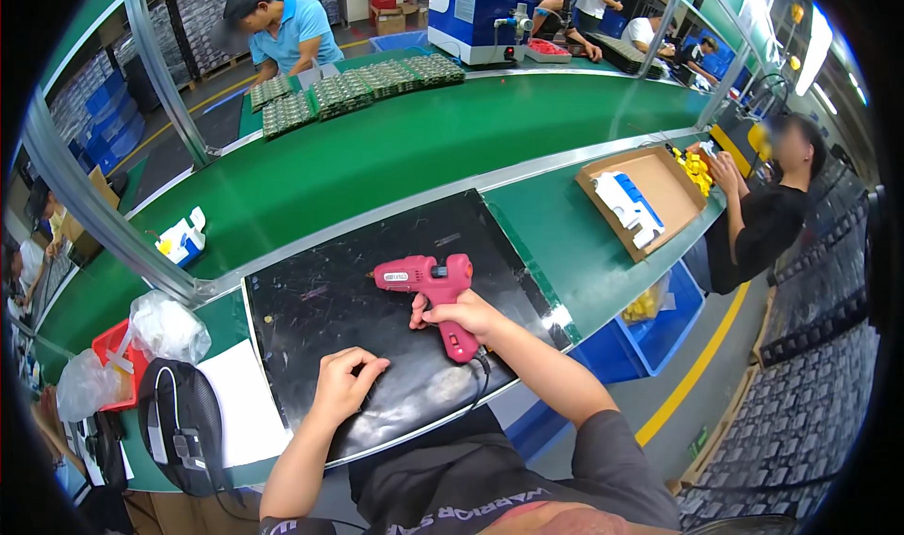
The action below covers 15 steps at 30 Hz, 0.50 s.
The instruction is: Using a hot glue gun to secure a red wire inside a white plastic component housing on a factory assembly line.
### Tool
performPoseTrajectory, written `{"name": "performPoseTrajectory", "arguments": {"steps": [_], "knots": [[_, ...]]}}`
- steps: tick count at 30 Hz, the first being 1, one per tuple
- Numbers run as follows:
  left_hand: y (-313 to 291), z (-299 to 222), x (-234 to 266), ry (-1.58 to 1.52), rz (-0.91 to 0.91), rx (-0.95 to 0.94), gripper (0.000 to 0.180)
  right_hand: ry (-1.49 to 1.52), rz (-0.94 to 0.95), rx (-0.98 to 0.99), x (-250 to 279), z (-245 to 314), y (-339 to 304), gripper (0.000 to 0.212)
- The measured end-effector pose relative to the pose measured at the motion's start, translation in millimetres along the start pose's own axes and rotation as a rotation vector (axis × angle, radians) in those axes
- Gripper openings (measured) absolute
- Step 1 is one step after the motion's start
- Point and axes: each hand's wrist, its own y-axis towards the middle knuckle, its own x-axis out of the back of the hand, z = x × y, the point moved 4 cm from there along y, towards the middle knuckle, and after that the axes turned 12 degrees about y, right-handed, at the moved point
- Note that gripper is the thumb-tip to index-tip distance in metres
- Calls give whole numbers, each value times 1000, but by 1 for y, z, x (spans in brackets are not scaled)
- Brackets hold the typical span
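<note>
A pink hot glue gun (443, 285) is gripped by its handle in my right hand (461, 315), above the black work mat (320, 295). Its nozzle points left, and a dark cord runs from the handle's base toward the bench's near edge. My left hand (345, 380) rests low over the mat's near left part, fingers curled in and thumb near the fingertips. Whether anything small sits in those fingers I cannot make out.
Beyond the mat runs a green conveyor belt (395, 172) carrying a white-and-blue part (184, 237). Right stands a cardboard tray (598, 172) with white-and-blue parts; a co-worker (767, 205) is beside it. Left are a black mesh bag (179, 427), a red bin (121, 365) and plastic bags (168, 328).
</note>
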Motion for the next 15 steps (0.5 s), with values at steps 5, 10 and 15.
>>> {"name": "performPoseTrajectory", "arguments": {"steps": [5,10,15], "knots": [[0,2,-1,-46,18,23,9,3,-14,17,1,1,0,20],[0,2,6,-25,7,65,9,7,-24,20,1,1,1,19],[-2,15,5,-151,20,141,13,14,-27,40,1,-3,2,20]]}}
